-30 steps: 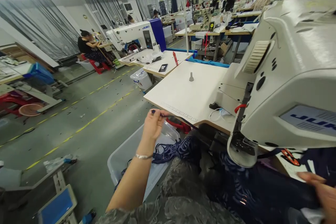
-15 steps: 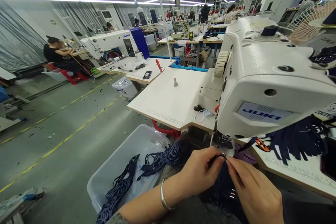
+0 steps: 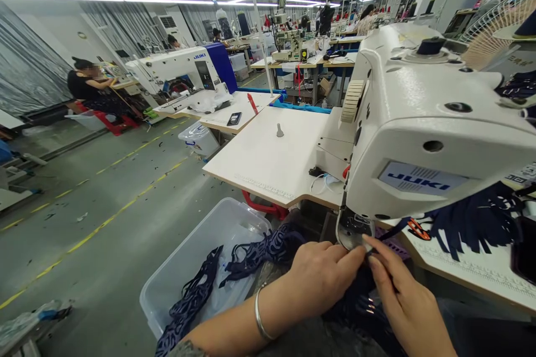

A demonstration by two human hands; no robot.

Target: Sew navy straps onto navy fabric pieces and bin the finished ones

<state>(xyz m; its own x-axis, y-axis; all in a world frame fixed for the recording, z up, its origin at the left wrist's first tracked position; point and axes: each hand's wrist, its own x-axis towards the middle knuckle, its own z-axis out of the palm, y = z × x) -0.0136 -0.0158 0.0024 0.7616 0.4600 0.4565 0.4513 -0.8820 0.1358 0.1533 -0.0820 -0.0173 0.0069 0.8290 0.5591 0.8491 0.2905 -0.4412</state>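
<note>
In the head view, my left hand (image 3: 320, 276), a silver bangle on its wrist, is closed at the front of the white sewing machine (image 3: 473, 139). Thumb and fingers of my right hand (image 3: 408, 295) are pinched together right beside it. Between the fingertips is the edge of dark navy fabric (image 3: 364, 295), which hangs down below the hands onto my lap. The fingers are just below the machine's head, by the metal guard (image 3: 350, 234); they cover the gripped edge and most of the stitching spot.
A clear plastic bin (image 3: 184, 245) at lower left holds navy patterned fabric pieces (image 3: 195, 295). Right of the machine lie navy strips (image 3: 477, 226), an orange-and-black object (image 3: 419, 228) and a dark phone-like object (image 3: 523, 251). The white tabletop (image 3: 259, 162) carries a small grey piece (image 3: 280, 130).
My left hand has turned over, its back now facing up, and moved slightly right towards the needle area. My right fingers have shifted a little, still pinching the fabric.
</note>
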